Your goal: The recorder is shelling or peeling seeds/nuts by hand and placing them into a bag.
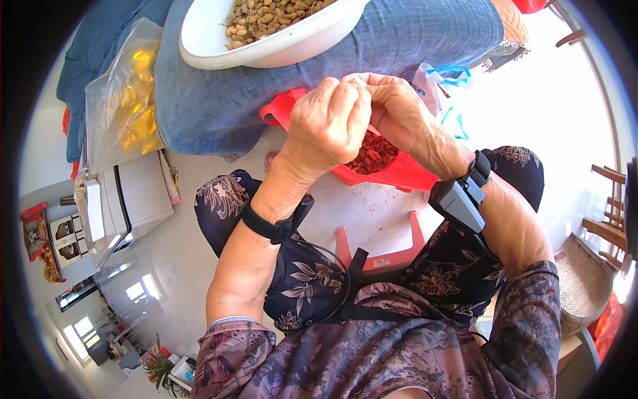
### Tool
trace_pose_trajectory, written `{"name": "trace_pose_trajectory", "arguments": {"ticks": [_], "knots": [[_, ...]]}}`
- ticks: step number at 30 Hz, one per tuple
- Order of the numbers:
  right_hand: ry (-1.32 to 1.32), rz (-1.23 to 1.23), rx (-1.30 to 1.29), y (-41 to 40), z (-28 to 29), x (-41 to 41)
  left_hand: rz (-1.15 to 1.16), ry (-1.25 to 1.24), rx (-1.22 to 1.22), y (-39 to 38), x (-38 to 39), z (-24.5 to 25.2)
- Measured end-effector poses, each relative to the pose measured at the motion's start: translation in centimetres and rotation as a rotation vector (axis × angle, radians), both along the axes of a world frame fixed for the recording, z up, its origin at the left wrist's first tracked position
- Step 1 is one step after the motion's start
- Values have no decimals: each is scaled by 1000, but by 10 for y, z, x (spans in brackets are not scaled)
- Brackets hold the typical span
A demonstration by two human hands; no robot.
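My left hand (329,122) and my right hand (398,107) meet at the fingertips above a red bag (411,172). A small pale piece, apparently a peanut (356,83), shows between the pinched fingers of both hands; most of it is hidden. Inside the open bag lies a heap of dark red peanut kernels or skins (371,153), partly covered by my hands. Beyond my hands, a white plastic basin (209,47) holds many unshelled peanuts (269,20). The basin rests on a surface draped with blue denim-like cloth (209,109).
A clear plastic bag with yellow contents (137,99) lies at the cloth's left. Between my knees stands a pink plastic stool (394,257). A white-and-blue plastic bag (431,87) sits right of my hands. A woven basket (583,279) and wooden chair parts (605,232) are at far right.
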State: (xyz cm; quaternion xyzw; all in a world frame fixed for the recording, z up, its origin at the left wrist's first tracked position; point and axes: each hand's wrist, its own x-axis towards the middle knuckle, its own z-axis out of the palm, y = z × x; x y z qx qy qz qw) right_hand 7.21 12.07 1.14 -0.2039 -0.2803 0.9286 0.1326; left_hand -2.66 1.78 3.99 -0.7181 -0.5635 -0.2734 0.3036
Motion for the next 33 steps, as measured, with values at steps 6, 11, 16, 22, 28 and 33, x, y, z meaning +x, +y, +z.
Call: {"name": "trace_pose_trajectory", "arguments": {"ticks": [6,11,16,22,28,33], "knots": [[41,12,0,4,-4,-1,-47,59,3,2,3,6],[109,19,-54,4,-6,-2,-25,7,-22,2,3,7],[65,16,17,4,-6,-3,93,-249,-97,0,1,6],[-28,13,100,4,-7,-4,195,-994,-394,-6,-8,0],[8,134,140,6,-5,-2,42,-1409,-475,-8,-14,10],[-25,212,237,0,8,0,82,-1455,-388,-10,-18,9]]}}
